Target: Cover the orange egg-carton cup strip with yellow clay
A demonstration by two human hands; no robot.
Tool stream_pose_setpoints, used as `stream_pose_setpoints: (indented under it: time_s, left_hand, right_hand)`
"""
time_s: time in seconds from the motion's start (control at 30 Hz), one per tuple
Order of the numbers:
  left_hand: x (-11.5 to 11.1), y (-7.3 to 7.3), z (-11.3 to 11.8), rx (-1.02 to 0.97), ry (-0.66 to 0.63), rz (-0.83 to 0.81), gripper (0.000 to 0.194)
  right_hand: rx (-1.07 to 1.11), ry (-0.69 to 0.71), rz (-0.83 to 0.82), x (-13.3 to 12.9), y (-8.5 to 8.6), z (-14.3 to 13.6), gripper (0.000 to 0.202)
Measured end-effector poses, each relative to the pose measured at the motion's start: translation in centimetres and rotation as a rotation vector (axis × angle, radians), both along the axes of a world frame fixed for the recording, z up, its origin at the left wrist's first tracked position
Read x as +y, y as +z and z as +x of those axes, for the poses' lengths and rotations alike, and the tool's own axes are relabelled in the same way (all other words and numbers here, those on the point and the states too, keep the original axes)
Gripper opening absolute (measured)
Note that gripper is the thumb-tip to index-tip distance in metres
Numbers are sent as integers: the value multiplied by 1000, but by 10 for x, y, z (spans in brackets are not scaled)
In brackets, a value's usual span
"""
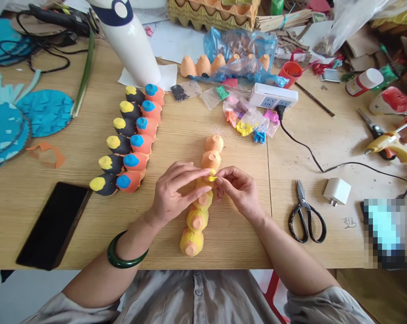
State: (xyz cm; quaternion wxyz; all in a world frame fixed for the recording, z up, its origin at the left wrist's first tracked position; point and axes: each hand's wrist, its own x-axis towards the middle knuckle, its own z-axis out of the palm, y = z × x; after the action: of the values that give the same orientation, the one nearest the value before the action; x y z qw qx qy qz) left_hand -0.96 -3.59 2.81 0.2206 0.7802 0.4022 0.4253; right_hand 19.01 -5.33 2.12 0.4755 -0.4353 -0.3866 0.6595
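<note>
A strip of egg-carton cups (197, 220) lies lengthwise in front of me, its near cups covered in yellow around orange tips and its far ones plain orange. Over the middle of the strip, my right hand (239, 189) pinches a small bit of yellow clay (212, 175) between thumb and fingertips. My left hand (176, 191) reaches in from the other side, fingers stretched and thumb apart, its fingertips at the clay and the strip. To the left stand two finished-looking strips: a black one with yellow tips (114, 143) and an orange one with blue tips (141, 143).
Scissors (306, 213) and a white charger (337, 191) lie at right, a black phone (55, 225) at left. Beyond are bagged clay (245, 128), a power strip (273, 96) with its cord, a white bottle (129, 40) and a glue gun (390, 146).
</note>
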Motion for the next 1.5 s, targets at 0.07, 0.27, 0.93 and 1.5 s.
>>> stream_pose_setpoints:
  time_s: [0.07, 0.27, 0.93, 1.5]
  left_hand:
    - [0, -2, 0, -16, -11, 12, 20]
    - [1, -4, 0, -57, -45, 31, 5]
    - [-1, 0, 4, 29, -53, 261, 20]
    - [-2, -2, 5, 20, -15, 210, 15]
  right_hand:
    - [2, 42, 18, -2, 3, -1, 33]
    - [62, 55, 80, -3, 3, -1, 25]
    - [-8, 75, 115, -10, 0, -3, 29]
    - [49, 85, -8, -4, 3, 0, 34]
